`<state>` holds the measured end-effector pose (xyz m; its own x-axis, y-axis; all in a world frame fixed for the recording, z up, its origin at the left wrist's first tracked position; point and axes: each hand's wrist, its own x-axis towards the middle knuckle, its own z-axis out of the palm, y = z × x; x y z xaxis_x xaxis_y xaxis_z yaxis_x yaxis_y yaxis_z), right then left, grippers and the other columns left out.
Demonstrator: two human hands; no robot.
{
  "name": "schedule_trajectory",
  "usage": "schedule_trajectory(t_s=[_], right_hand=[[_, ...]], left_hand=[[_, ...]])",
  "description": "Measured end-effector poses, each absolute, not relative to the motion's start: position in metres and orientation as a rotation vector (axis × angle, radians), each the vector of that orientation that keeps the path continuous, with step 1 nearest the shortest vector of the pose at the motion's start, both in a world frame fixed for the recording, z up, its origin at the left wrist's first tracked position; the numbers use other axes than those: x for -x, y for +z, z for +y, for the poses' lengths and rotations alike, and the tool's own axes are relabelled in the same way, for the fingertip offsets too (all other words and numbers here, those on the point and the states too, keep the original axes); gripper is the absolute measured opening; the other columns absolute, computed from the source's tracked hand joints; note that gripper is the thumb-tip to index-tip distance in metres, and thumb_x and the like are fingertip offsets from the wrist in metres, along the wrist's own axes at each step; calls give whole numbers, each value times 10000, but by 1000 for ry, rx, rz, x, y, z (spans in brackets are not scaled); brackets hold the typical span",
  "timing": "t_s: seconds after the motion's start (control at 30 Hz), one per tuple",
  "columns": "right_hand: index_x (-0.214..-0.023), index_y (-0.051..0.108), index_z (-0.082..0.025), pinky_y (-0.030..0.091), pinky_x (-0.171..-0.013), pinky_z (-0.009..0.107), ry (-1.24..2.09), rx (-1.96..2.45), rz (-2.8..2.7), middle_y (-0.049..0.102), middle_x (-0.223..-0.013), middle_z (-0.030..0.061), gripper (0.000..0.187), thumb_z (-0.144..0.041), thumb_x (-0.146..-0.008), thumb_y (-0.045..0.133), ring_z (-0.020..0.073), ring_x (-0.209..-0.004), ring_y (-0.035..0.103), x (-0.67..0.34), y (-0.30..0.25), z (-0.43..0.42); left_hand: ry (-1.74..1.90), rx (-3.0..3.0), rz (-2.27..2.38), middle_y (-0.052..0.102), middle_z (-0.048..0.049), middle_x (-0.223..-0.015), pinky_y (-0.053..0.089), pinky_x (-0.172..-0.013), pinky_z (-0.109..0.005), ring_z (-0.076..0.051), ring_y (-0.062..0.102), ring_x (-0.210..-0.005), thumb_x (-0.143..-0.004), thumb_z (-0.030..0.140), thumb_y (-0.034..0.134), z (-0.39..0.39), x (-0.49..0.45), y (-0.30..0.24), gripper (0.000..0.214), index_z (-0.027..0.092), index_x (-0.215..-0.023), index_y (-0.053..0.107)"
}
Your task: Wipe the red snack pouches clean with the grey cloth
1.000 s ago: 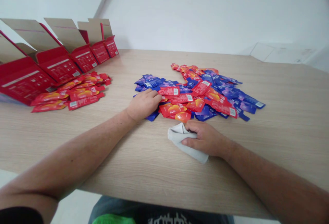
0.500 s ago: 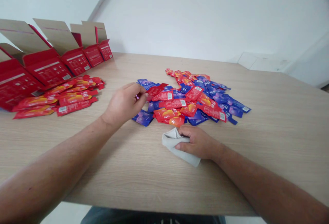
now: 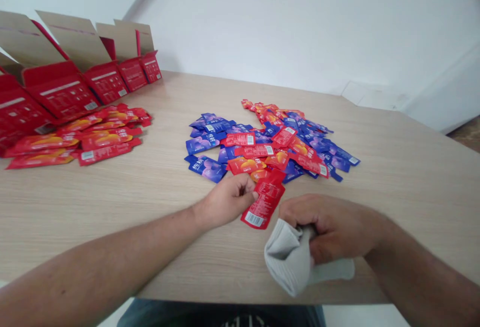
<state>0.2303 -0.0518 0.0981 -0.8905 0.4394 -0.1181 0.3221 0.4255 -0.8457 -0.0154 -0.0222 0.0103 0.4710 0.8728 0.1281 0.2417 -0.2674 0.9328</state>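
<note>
The flat, red, foil-like pouch with white print and a narrow neck [image 3: 264,202] is held in front of the person, its neck pointing to 1 o'clock and overlapping, in this view, the near edge of a loose heap of red-orange and blue-purple pouches [image 3: 272,147]; whether it touches them I cannot tell. Taking that pouch as the dial's centre, the bare left hand [image 3: 228,199] sits at 9 o'clock, its grip closed in a pinch on the side edge, thumb uppermost and fingers mostly hidden; such an edge hold probably serves to leave most of the printed face uncovered. Between 3 and 4 o'clock, the right hand [image 3: 333,229] has its grip curled firmly around a folded, pale grey cloth [image 3: 288,262], bunched so that a thick pad faces the pouch, perhaps to keep it ready. At 10 o'clock, red cardboard boxes with raised brown flaps [image 3: 60,89] stand in a row on the pale wood-grain counter [image 3: 405,167], seemingly turned so their mouths stay reachable. Just before them lies a smaller group of red-orange pouches [image 3: 107,137], apparently kept apart by colour.
</note>
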Motion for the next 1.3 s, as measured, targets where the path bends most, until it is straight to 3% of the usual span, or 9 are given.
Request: schedule_trajectory(t_s=[0.17, 0.27, 0.4, 0.53, 0.83, 1.1, 1.3], right_hand=[[-942, 677, -189, 428, -669, 256, 1185, 844, -2597, 650, -872, 11, 390, -572, -875, 714, 153, -753, 585, -216, 96, -40], [-988, 683, -194, 453, -645, 245, 1178, 918, -2515, 676, -911, 15, 348, -524, -886, 725, 153, -759, 613, -215, 92, -30], [-1119, 683, -208, 488, -557, 255, 1197, 997, -2084, 720, -912, 28, 431, -556, -870, 735, 176, -696, 657, -221, 72, -22], [-1140, 681, -222, 514, -571, 286, 799, 1164, -1881, 737, -918, 31, 415, -548, -887, 718, 203, -712, 674, -223, 49, -22], [-1003, 618, -193, 508, -759, 353, -26, 1193, -2247, 641, -922, 69, 167, -350, -953, 643, 237, -860, 618, -212, 41, -30], [-913, 568, -210, 483, -743, 341, 159, 921, -2613, 629, -956, 57, 68, -222, -919, 635, 222, -861, 594, -203, 37, -41], [-907, 552, -199, 476, -741, 356, 45, 1177, -2351, 620, -942, 74, 81, -243, -938, 613, 232, -857, 594, -206, 37, -37]], left_hand=[[859, -1643, 923, 508, 36, -683, 338, -534, -211, -93, 421, -598, -877, 331, 630, -10, 26, -1, 211, 169, -780, 536], [878, -1546, 948, 526, 32, -675, 340, -530, -210, -93, 440, -586, -866, 355, 651, -6, 28, -5, 243, 167, -765, 534], [883, -1400, 941, 551, 34, -656, 367, -523, -217, -93, 469, -544, -883, 387, 632, -6, 28, -4, 255, 172, -790, 532], [898, -1393, 920, 520, 45, -647, 359, -518, -218, -87, 451, -532, -910, 403, 596, -7, 27, -3, 274, 178, -778, 510], [770, -1669, 831, 573, 5, -729, 414, -612, -248, -123, 506, -664, -901, 309, 622, -6, 30, 1, 210, 160, -769, 555], [805, -1489, 762, 550, 35, -683, 376, -555, -215, -91, 454, -589, -879, 338, 697, -7, 28, 1, 260, 163, -764, 542], [801, -1544, 728, 587, 6, -727, 404, -613, -233, -118, 515, -671, -846, 343, 744, -7, 29, 0, 285, 159, -748, 550]])
